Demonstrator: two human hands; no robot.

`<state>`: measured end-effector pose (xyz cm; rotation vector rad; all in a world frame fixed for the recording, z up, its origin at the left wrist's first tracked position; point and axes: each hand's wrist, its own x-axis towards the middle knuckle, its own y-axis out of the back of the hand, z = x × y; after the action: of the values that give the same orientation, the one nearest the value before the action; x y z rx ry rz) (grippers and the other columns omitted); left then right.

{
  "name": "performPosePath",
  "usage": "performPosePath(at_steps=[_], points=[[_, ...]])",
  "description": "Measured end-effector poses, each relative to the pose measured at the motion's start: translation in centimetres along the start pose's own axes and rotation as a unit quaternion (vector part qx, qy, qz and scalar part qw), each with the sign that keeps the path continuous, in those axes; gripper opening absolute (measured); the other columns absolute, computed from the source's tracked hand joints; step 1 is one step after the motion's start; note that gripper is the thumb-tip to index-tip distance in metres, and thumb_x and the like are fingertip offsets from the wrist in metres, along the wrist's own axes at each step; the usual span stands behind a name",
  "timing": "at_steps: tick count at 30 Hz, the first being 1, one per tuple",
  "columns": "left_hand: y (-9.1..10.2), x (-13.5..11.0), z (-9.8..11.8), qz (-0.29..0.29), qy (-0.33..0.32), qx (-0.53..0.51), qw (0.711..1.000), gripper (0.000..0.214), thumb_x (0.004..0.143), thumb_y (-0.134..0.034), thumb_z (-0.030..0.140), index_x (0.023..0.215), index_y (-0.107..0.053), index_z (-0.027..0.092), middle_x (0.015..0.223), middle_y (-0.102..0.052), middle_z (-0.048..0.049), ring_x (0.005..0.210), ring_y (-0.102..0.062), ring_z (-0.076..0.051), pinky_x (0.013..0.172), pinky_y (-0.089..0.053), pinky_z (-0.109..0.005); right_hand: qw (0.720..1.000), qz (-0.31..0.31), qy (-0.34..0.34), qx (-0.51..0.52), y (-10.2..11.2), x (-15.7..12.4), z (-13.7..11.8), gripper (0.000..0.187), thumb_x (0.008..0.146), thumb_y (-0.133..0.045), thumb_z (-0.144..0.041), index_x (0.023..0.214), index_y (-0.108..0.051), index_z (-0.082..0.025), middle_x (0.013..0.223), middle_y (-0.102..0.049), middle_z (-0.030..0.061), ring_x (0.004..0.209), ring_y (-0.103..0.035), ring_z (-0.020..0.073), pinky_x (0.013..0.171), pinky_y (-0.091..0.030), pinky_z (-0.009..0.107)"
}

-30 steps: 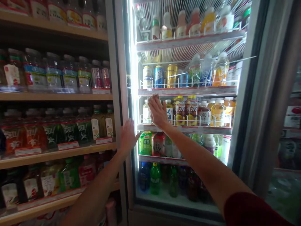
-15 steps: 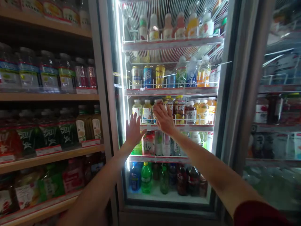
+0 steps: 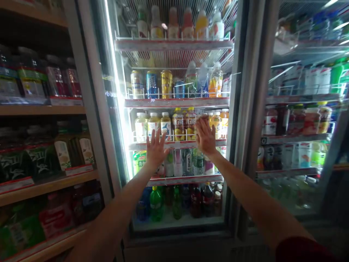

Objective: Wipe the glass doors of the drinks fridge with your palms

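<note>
My left hand (image 3: 156, 150) is raised with its fingers spread, in front of the bottle shelves of a lit drinks cooler (image 3: 174, 103). My right hand (image 3: 205, 137) is farther right, its fingers bent close together at the front of the cooler. A small brownish patch shows by its fingertips, too blurred to name. Pale streaks suggest glass in front of the shelves; contact with it cannot be told. Behind the hands stand tea bottles with yellow caps (image 3: 178, 125) and orange drink bottles (image 3: 216, 125).
Wooden shelves (image 3: 43, 109) with bottles stand on the left. To the right, past a metal frame (image 3: 251, 91), is another cooler section with bottles (image 3: 297, 120). Cans (image 3: 166, 84) sit above the hands; green soda bottles (image 3: 156, 205) stand at the bottom.
My right hand has moved right across the cooler front, from the left bottles to past the yellow-capped ones. The view has turned right. My left hand stays spread, now slightly farther right along the shelf.
</note>
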<state>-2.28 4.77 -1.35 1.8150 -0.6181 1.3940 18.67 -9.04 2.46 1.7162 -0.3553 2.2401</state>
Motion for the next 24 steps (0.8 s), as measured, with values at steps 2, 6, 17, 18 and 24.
performPosePath(at_steps=[2, 6, 17, 18, 24], points=[[-0.3, 0.0, 0.0, 0.004, 0.0, -0.007, 1.0, 0.069, 0.083, -0.059, 0.041, 0.144, -0.034, 0.021, 0.155, -0.023, -0.0104, 0.145, -0.014, -0.031, 0.116, -0.013, -0.055, 0.997, 0.023, -0.076, -0.002, 0.3, -0.3, 2.1, 0.05, 0.091, -0.034, -0.024, 0.14, -0.042, -0.017, 0.148, -0.036, 0.0132, 0.14, -0.028, 0.0275, 0.11, -0.023, 0.055], [-0.7, -0.2, 0.1, 0.019, 0.004, -0.014, 1.0, 0.07, 0.084, -0.058, 0.04, 0.146, -0.031, 0.023, 0.156, -0.022, -0.01, 0.145, -0.012, -0.031, 0.116, -0.013, -0.056, 0.986, 0.057, -0.159, -0.007, 0.3, -1.5, 3.2, 0.056, 0.09, -0.032, -0.025, 0.144, -0.035, -0.014, 0.149, -0.034, 0.0165, 0.14, -0.026, 0.0316, 0.107, -0.024, 0.059], [-0.7, -4.4, 0.5, -0.029, 0.019, 0.01, 0.999, 0.062, 0.086, -0.054, 0.038, 0.143, -0.037, 0.02, 0.155, -0.024, -0.0121, 0.144, -0.017, -0.03, 0.115, -0.018, -0.055, 0.989, 0.033, -0.147, -0.008, -0.3, -5.1, 1.3, 0.054, 0.092, -0.033, -0.028, 0.144, -0.035, -0.016, 0.15, -0.032, 0.0149, 0.141, -0.024, 0.0277, 0.11, -0.021, 0.055], [-0.7, -4.9, 0.4, -0.034, 0.02, 0.012, 0.999, 0.061, 0.086, -0.053, 0.037, 0.143, -0.037, 0.02, 0.154, -0.024, -0.0122, 0.144, -0.017, -0.03, 0.115, -0.017, -0.055, 0.989, 0.036, -0.142, -0.007, -0.5, -5.3, 0.7, 0.054, 0.092, -0.034, -0.027, 0.144, -0.036, -0.015, 0.15, -0.033, 0.0155, 0.141, -0.024, 0.0283, 0.11, -0.021, 0.055], [-0.6, -7.4, -0.3, -0.051, 0.024, 0.017, 0.998, 0.063, 0.083, -0.057, 0.034, 0.141, -0.039, 0.019, 0.154, -0.026, -0.0141, 0.144, -0.018, -0.03, 0.114, -0.019, -0.054, 0.996, -0.027, 0.077, 0.026, -1.3, -6.4, -5.7, 0.048, 0.092, -0.037, -0.021, 0.14, -0.043, -0.021, 0.142, -0.046, 0.0097, 0.139, -0.032, 0.0242, 0.114, -0.022, 0.049]])
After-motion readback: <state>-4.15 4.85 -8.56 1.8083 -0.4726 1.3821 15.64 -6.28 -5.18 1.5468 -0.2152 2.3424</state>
